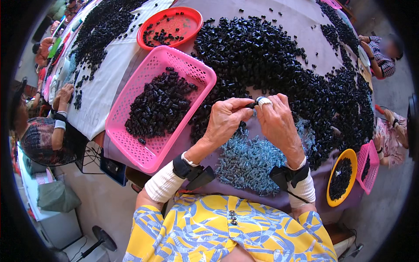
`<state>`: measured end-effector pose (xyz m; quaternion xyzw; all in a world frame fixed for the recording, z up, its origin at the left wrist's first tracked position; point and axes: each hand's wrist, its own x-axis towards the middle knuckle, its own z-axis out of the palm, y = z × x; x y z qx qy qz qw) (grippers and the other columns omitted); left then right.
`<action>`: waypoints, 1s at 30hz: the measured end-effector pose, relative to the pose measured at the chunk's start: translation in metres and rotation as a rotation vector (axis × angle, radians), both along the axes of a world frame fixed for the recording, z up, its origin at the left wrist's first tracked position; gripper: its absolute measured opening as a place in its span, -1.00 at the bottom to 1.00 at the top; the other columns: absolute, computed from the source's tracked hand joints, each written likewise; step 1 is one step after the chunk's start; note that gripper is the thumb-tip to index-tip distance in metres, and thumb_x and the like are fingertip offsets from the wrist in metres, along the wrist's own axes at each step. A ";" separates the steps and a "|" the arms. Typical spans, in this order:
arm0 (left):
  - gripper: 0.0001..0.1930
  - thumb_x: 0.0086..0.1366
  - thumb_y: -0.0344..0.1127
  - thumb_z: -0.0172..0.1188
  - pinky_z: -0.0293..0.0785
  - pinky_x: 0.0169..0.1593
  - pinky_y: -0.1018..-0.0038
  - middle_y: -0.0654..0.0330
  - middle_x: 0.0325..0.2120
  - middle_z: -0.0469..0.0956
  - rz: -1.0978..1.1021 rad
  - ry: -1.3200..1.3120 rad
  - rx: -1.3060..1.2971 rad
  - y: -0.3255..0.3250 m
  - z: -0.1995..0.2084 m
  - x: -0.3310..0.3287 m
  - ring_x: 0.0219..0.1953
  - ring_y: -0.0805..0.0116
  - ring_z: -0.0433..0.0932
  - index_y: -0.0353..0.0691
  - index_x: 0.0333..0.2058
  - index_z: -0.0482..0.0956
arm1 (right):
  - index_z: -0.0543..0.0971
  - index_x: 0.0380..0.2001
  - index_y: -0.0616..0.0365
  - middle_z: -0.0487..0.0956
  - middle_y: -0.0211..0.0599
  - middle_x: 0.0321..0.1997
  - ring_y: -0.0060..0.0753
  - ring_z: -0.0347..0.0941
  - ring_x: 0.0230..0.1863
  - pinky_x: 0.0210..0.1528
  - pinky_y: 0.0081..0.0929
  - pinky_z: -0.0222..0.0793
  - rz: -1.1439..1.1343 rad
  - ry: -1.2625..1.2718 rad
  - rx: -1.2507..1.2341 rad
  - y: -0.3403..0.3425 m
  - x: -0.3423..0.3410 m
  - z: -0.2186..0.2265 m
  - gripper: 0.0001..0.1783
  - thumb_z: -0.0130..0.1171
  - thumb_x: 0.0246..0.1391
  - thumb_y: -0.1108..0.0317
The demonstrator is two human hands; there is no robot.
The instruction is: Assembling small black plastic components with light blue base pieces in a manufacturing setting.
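My left hand (226, 121) pinches a small black plastic piece (251, 105) between thumb and forefinger. Fingertips of my right hand (279, 124) meet it from the other side in a pinch; what they hold is too small to make out. A white wrap (263, 101) circles one right finger. Below both hands spreads a pile of small blue spring-like coils (248, 161). Beyond them lies a large heap of small black plastic pieces (253, 54). Left of my left hand, a pink perforated basket (117, 114) holds many more black pieces (159, 105).
A red round tray (192, 19) with scattered black pieces stands behind the basket. At right are a yellow bowl (354, 161) and a smaller pink basket (372, 174). Other people sit around the cloth-covered table (301, 15); one person's hand (65, 94) rests near the left pile.
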<state>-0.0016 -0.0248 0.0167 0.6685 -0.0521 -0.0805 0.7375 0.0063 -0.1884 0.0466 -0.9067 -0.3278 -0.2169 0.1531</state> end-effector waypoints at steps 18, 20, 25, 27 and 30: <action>-0.80 0.17 -0.56 0.11 0.47 -0.32 0.65 0.22 -0.43 0.54 0.057 -0.070 -0.104 -0.009 -0.009 -0.003 -0.43 0.54 0.52 -0.37 -0.21 0.59 | 0.38 -0.55 0.23 0.40 -0.20 -0.55 -0.23 0.38 -0.42 -0.18 -0.29 0.25 0.100 0.070 0.037 -0.005 0.001 -0.005 -0.92 0.08 -0.11 0.54; -0.81 0.16 -0.57 0.11 0.45 -0.37 0.66 0.22 -0.45 0.54 0.079 -0.091 -0.117 -0.010 -0.010 -0.002 -0.46 0.54 0.52 -0.38 -0.23 0.60 | 0.37 -0.55 0.23 0.40 -0.20 -0.55 -0.24 0.37 -0.42 -0.19 -0.30 0.25 0.114 0.087 0.050 -0.007 0.002 -0.009 -0.91 0.08 -0.11 0.54; -0.78 0.16 -0.58 0.10 0.48 -0.26 0.64 0.21 -0.37 0.55 0.002 -0.095 -0.014 -0.006 -0.009 0.000 -0.38 0.52 0.53 -0.37 -0.19 0.58 | 0.38 -0.56 0.21 0.40 -0.22 -0.57 -0.24 0.37 -0.44 -0.18 -0.32 0.23 0.101 0.135 0.055 -0.010 0.003 -0.008 -0.90 0.10 -0.11 0.51; -0.78 0.17 -0.56 0.10 0.49 -0.24 0.63 0.19 -0.35 0.56 -0.006 0.006 -0.090 -0.006 -0.006 0.001 -0.37 0.52 0.53 -0.37 -0.19 0.58 | 0.43 -0.55 0.21 0.43 -0.23 -0.56 -0.24 0.38 -0.44 -0.14 -0.29 0.20 0.126 0.126 -0.070 -0.011 0.006 -0.002 -0.88 0.15 -0.12 0.42; -0.79 0.18 -0.52 0.11 0.49 -0.26 0.64 0.18 -0.35 0.58 0.007 0.123 -0.172 -0.005 -0.002 0.002 -0.37 0.53 0.54 -0.38 -0.19 0.58 | 0.48 -0.53 0.23 0.47 -0.21 -0.53 -0.24 0.41 -0.42 -0.08 -0.23 0.18 0.042 0.161 -0.004 -0.004 0.004 0.002 -0.81 0.20 -0.14 0.33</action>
